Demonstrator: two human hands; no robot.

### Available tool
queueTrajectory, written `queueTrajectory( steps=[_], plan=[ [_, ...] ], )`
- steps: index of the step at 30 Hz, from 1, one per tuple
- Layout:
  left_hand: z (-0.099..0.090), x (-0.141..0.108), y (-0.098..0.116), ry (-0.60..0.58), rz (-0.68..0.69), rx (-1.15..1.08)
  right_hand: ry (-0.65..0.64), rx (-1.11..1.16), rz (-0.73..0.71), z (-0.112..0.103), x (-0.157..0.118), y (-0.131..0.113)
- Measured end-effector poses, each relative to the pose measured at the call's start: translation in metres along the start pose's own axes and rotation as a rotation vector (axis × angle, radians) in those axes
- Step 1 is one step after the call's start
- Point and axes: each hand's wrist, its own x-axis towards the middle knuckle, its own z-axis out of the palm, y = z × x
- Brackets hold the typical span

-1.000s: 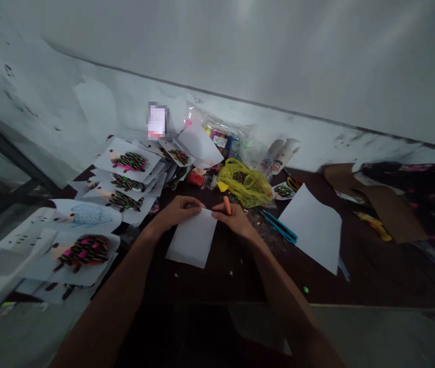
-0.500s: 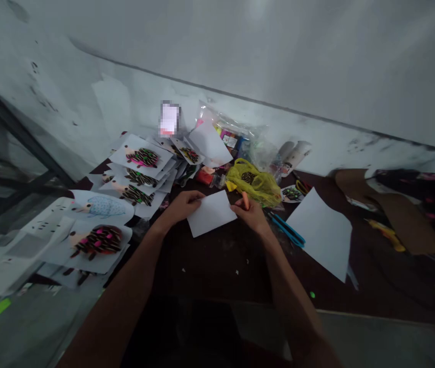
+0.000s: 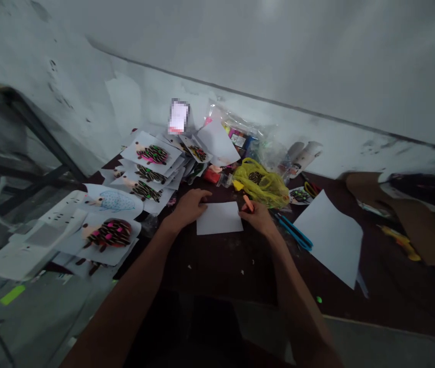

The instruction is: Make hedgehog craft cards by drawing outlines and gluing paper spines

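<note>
A small blank white sheet of paper (image 3: 219, 219) lies between my hands on the dark table. My left hand (image 3: 191, 207) is at its upper left corner, thumb by the edge and fingers stretched apart beyond it. My right hand (image 3: 258, 216) is closed around a short orange pen-like object (image 3: 248, 203), which pokes up between the fingers. Its fingertips touch the sheet's right edge. Just right of that hand lie blue-handled scissors (image 3: 296, 232), beside a larger white sheet (image 3: 330, 235).
Cards with hedgehog pictures (image 3: 152, 153) are piled at the left, near a white device (image 3: 35, 245). Behind the small sheet sits a yellow plastic bag (image 3: 261, 186). Brown cardboard (image 3: 420, 230) and a yellow tool (image 3: 399, 243) lie at the right. A wall backs the table.
The small sheet has turned from a slant to nearly square with me. My left fingers have spread from their pinch on its corner. The view has shifted slightly left.
</note>
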Motion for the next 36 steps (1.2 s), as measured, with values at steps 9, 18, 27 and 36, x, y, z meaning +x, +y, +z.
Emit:
queueTrajectory(
  steps=[9,18,27,36],
  plan=[
    [-0.006,0.001,-0.009,-0.052,0.003,0.06,-0.04,-0.112,0.014,-0.006,-0.005,-0.001],
    [-0.008,0.001,-0.019,-0.068,0.015,0.008,-0.082,-0.156,0.012,-0.01,-0.011,-0.006],
    [-0.01,0.002,-0.021,-0.106,0.033,0.02,0.011,0.128,0.001,-0.007,-0.009,-0.015],
    [-0.01,0.006,-0.012,-0.103,0.003,0.042,-0.126,0.411,0.038,0.021,-0.02,-0.032]
  ],
)
